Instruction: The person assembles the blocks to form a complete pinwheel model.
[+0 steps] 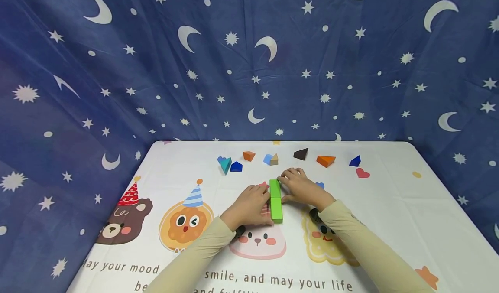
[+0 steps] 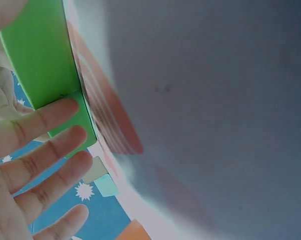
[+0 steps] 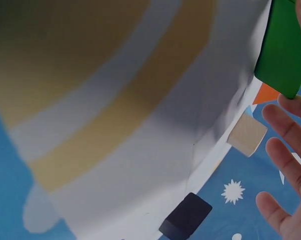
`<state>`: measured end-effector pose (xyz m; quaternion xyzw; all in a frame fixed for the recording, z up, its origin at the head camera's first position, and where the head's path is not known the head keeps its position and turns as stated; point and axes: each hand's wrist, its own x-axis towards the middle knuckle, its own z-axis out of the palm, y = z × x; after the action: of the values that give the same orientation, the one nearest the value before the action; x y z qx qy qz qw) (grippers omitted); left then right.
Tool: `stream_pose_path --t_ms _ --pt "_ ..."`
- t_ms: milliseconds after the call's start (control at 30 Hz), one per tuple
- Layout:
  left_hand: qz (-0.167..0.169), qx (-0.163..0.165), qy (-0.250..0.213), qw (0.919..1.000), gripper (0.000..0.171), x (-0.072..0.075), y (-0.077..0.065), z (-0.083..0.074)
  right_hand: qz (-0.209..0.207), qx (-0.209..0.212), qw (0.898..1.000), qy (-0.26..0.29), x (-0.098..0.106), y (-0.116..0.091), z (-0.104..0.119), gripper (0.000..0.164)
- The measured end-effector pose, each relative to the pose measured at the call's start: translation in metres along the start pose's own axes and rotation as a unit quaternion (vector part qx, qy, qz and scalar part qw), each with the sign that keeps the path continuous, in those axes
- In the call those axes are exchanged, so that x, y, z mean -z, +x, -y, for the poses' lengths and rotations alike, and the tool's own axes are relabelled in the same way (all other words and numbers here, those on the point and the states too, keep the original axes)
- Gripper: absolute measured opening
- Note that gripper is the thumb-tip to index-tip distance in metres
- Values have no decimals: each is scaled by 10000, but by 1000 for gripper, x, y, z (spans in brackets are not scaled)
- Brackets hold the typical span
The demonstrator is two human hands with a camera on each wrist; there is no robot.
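Note:
Two green blocks, a near one (image 1: pixel 276 210) and a far one (image 1: pixel 275 189), lie end to end on the printed white tablecloth. My left hand (image 1: pixel 252 205) is along their left side, thumb by the near end. In the left wrist view its fairly straight index finger (image 2: pixel 45 117) touches the green side near the seam; the other fingers spread apart. To the right is my right hand (image 1: pixel 302 190), index fingertip at the far block's far end and thumb by its right side. The right wrist view shows the spread fingers (image 3: pixel 290 165); the thumb is partly cut off.
Behind the hands lie a teal block (image 1: pixel 225 166), dark blue blocks (image 1: pixel 236 167) (image 1: pixel 355 161), orange blocks (image 1: pixel 248 156) (image 1: pixel 325 161), a light blue block (image 1: pixel 267 159), a wooden block (image 1: pixel 274 159) and a black block (image 1: pixel 301 154). A starry blue curtain (image 1: pixel 234 93) hangs beyond the table.

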<state>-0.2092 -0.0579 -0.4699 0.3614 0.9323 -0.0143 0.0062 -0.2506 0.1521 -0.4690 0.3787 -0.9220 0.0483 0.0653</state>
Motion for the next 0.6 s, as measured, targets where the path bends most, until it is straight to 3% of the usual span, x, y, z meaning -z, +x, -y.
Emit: stream_pose_path --t_ms 600 --pt "-51 -133 219 9997 74 2 -7 -2 117 -29 9999 47 -1 -4 4 66"
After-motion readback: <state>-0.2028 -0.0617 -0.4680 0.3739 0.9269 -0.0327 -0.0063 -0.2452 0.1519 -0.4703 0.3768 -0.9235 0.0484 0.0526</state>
